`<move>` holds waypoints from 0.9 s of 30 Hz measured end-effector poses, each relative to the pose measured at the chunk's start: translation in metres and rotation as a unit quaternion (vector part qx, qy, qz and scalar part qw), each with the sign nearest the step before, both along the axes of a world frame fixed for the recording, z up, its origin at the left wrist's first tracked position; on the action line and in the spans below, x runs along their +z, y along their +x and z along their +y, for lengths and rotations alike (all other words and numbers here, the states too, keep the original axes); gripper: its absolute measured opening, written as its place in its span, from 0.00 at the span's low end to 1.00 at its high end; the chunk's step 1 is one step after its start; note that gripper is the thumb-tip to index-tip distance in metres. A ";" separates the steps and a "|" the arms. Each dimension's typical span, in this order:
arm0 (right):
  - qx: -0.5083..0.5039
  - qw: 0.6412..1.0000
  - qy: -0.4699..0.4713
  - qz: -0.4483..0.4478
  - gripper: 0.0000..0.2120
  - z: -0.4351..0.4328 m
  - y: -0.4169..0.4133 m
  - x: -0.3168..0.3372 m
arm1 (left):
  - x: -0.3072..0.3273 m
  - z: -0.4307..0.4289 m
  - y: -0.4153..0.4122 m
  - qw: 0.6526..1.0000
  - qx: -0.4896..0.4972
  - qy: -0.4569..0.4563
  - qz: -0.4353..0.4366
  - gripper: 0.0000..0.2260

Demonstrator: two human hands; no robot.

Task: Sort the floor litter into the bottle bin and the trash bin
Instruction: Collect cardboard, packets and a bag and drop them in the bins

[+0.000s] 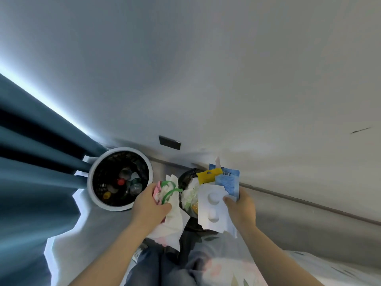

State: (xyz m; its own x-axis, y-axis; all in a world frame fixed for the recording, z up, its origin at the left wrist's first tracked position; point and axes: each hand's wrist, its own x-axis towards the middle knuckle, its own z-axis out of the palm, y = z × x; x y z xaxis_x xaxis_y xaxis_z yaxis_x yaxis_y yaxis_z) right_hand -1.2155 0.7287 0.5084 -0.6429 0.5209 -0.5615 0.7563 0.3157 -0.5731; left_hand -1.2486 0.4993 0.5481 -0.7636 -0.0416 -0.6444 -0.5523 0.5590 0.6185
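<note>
Litter [173, 223]: two handfuls, held at lower centre of the frame.
Left hand [150, 205]: fingers curled round a wad [168, 193] of white paper with green and pink scraps.
Right hand [241, 207]: thumb pinching a white blister tray [212, 205], with blue and yellow packets [227, 180] fanned behind it.
Trash bin [186, 176]: black-lined, just beyond and between the two hands. It already holds wrappers and is mostly hidden by the handfuls.
Bottle bin [90, 182]: white-rimmed, left of centre, just beside the other bin. Bottles [134, 182] lie inside.
Curtain [31, 162]: blue folds at far left, hanging beside the white rim.
Socket [169, 142]: dark plate low on the wall, beyond both bins.
Risk, left side: the wad hangs between the two rims, so letting go early could tip paper in among the bottles.
Risk, right side: the tray and packets are only pinched at one edge. I reckon a loose stack like that could slide apart and scatter onto the floor past the narrow black opening.
</note>
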 end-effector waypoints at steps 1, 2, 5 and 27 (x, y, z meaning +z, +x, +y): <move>0.006 1.000 0.000 -0.003 0.08 0.001 -0.001 -0.017 | -0.016 0.002 0.002 1.000 0.005 0.004 0.004 0.14; 0.009 1.000 0.001 -0.007 0.07 0.002 -0.001 -0.034 | -0.033 0.004 0.004 1.000 0.010 0.009 0.007 0.16; 0.017 1.000 0.006 -0.006 0.06 0.005 -0.003 -0.089 | -0.085 0.013 0.009 0.999 0.014 0.018 0.025 0.21; 0.141 0.989 0.021 0.047 0.11 0.029 0.033 -0.319 | -0.280 0.044 0.058 0.994 0.022 -0.028 0.103 0.13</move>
